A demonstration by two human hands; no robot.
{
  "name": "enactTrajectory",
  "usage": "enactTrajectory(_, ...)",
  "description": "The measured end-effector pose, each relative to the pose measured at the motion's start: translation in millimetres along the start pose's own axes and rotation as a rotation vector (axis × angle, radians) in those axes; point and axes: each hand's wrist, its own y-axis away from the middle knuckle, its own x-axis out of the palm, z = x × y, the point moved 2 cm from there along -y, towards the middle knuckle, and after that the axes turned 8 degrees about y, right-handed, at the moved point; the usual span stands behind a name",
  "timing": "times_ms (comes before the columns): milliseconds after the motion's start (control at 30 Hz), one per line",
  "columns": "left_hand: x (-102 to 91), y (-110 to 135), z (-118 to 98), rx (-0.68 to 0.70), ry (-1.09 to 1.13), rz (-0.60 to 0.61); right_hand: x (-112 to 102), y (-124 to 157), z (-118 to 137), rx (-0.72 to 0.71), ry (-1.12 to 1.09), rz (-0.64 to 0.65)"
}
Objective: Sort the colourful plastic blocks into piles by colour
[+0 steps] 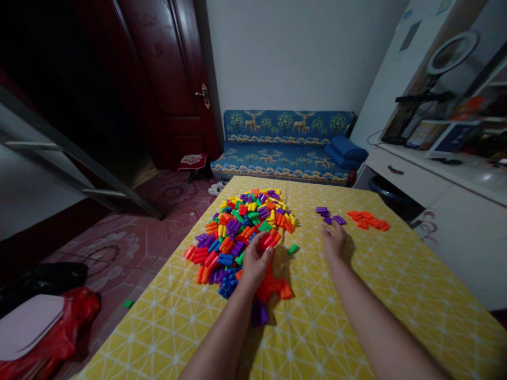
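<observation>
A heaped pile of plastic building blocks [233, 227] in red, orange, yellow, green, blue and purple covers the left of the table. My left hand [254, 261] is at the pile's near right side. Its thumb and forefinger are apart, next to red blocks [270, 241]; the other fingers are hidden. To the right, my right hand [335, 241] reaches a small group of purple blocks [322, 210]. Its bent fingers close on a purple block [328, 220] at the near side of the group, partly covered by the fingertips.
Orange blocks [368, 220] form a separate group farther right. A lone green block [293, 249] lies between my hands. Nearer me are more orange blocks [273, 287] and a purple block [259, 314]. The table wears a yellow patterned cloth [317, 327]; a blue sofa [277, 150] stands beyond.
</observation>
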Motion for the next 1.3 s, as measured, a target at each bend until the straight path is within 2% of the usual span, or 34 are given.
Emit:
enactTrajectory(133, 0.9, 1, 0, 0.007, -0.009, 0.013, 3, 36, 4, 0.053, -0.077, -0.024)
enactTrajectory(200, 0.8, 2, -2, 0.030, -0.066, 0.029, 2, 60, 17, 0.036, -0.105, 0.024)
enactTrajectory(267, 0.9, 4, -4, 0.059, -0.147, 0.067, 1, 87, 34, -0.005, -0.153, 0.163)
enactTrajectory(367, 2.3, 8, -7, 0.091, -0.250, 0.156, 4, 127, 59, -0.052, -0.213, 0.443)
enactTrajectory(467, 3.0, 11, -9, 0.125, -0.299, 0.211, 7, 150, 72, -0.085, -0.207, 0.568)
enactTrajectory(600, 3.1, 11, -5, 0.155, -0.353, 0.272, 5, 149, 71, -0.174, -0.189, 0.527)
enactTrajectory(767, 4.4, 8, 1, 0.167, -0.450, 0.292, 1, 140, 56, -0.036, -0.257, 0.512)
enactTrajectory(967, 4.6, 7, 1, 0.189, -0.469, 0.270, 0, 138, 56, 0.070, -0.368, 0.477)
enactTrajectory(1133, 3.6, 7, 0, 0.210, -0.469, 0.253, 0, 134, 52, 0.108, -0.380, 0.439)
enactTrajectory(1300, 4.5, 7, -2, 0.228, -0.493, 0.278, 1, 135, 46, 0.075, -0.368, 0.428)
